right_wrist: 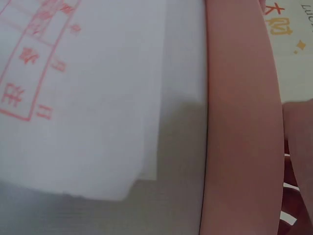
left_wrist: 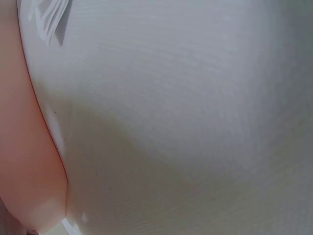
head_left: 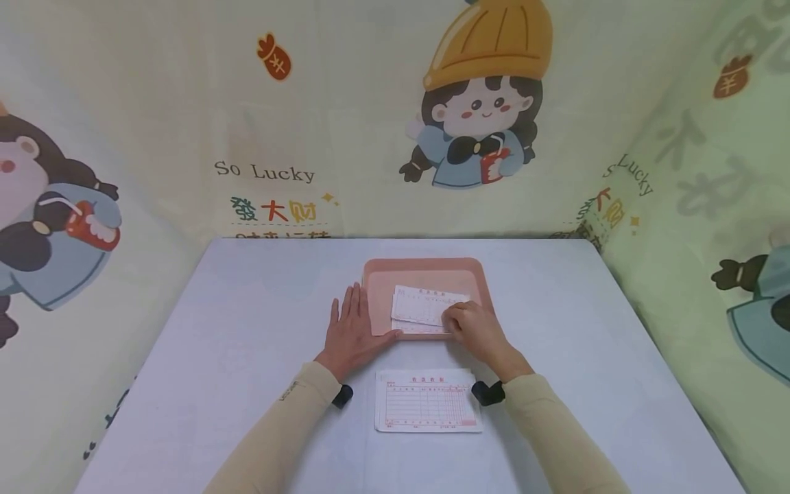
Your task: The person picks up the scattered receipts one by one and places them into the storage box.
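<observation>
A shallow pink tray [head_left: 422, 263] lies on the table, with white receipt slips [head_left: 422, 304] in it, the upper ones turned askew over those below. My left hand [head_left: 350, 334] rests at the tray's left side, fingers straight and thumb along the front rim. At the slips' right end, my right hand [head_left: 474, 331] pinches them with curled fingers; its fingertips are hidden. White paper shows between the fingers [right_wrist: 293, 205] in the right wrist view. Nearer me lies a stack of red-printed receipt forms [head_left: 428, 405], flat on the table.
The white table [head_left: 247, 357] extends to both sides of the tray. Behind and beside it hangs a printed cloth [head_left: 358, 137] with cartoon figures. Black wrist bands [head_left: 487, 393] sit close over the near stack's upper corners.
</observation>
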Demonstrator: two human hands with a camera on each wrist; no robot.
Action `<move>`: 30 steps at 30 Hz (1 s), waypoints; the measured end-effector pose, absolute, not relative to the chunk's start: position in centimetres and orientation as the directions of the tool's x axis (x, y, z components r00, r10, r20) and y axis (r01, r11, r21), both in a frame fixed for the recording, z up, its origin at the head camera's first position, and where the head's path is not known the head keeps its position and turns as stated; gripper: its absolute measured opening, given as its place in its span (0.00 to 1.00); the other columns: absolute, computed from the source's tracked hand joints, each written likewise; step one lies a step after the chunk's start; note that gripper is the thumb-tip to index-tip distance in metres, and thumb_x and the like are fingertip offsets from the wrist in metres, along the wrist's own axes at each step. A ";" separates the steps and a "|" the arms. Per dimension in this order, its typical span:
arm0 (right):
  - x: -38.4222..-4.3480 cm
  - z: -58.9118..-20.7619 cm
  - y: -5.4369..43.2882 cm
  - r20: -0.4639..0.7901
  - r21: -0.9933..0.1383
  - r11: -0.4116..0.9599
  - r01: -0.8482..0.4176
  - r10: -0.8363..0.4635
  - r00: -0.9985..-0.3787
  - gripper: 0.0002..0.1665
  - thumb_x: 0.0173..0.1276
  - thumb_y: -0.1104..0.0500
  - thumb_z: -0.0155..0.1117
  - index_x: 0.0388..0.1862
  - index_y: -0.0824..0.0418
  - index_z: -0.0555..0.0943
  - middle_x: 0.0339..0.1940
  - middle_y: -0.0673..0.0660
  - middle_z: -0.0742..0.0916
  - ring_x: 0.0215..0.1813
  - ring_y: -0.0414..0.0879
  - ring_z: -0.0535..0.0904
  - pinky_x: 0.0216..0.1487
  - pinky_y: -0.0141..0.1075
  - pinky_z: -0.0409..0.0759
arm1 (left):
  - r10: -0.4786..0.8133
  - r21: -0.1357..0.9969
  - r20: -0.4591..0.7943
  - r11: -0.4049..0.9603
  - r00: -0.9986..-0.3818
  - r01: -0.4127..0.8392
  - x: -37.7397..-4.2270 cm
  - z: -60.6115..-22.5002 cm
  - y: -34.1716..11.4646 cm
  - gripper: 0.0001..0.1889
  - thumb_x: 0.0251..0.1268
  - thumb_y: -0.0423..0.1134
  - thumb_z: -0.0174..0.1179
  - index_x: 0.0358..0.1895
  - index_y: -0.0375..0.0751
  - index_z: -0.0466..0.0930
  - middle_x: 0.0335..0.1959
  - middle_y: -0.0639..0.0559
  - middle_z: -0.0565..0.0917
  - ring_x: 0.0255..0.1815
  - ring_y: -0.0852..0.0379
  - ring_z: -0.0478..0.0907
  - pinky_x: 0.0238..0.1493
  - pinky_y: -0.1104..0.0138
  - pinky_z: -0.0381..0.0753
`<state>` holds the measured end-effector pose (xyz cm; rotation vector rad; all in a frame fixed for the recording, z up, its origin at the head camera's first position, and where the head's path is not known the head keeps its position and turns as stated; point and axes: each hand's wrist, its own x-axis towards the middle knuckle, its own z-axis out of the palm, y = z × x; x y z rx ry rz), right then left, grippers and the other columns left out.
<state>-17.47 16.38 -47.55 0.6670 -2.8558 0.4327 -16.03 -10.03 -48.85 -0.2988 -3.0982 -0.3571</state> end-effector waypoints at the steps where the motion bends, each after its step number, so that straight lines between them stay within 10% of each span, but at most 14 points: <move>1: -17.5 -47.5 16.4 0.215 -0.262 0.855 -0.448 -0.401 -0.890 0.08 0.67 0.61 0.64 0.39 0.62 0.89 0.42 0.57 0.91 0.48 0.52 0.86 0.55 0.45 0.83 | 0.186 0.224 0.030 0.956 -0.982 0.188 -16.0 -48.8 -10.0 0.62 0.57 0.80 0.46 0.79 0.31 0.42 0.81 0.36 0.46 0.83 0.42 0.42 0.80 0.44 0.43; 15: -17.8 -47.3 16.9 0.062 -0.407 0.832 -0.377 -0.386 -0.920 0.25 0.77 0.51 0.48 0.57 0.67 0.83 0.63 0.62 0.83 0.69 0.58 0.75 0.73 0.51 0.68 | 0.175 0.236 0.059 0.954 -0.983 0.185 -15.7 -48.4 -9.9 0.60 0.57 0.77 0.50 0.78 0.30 0.46 0.81 0.36 0.50 0.82 0.41 0.45 0.79 0.44 0.46; 30: -16.1 -47.2 17.1 0.293 -0.132 0.868 -0.479 -0.427 -0.855 0.28 0.71 0.46 0.58 0.63 0.60 0.79 0.68 0.61 0.78 0.73 0.60 0.69 0.73 0.61 0.61 | 0.174 0.228 0.020 0.958 -0.984 0.174 -15.8 -48.5 -10.0 0.62 0.57 0.79 0.47 0.79 0.31 0.42 0.81 0.36 0.46 0.83 0.41 0.42 0.80 0.44 0.43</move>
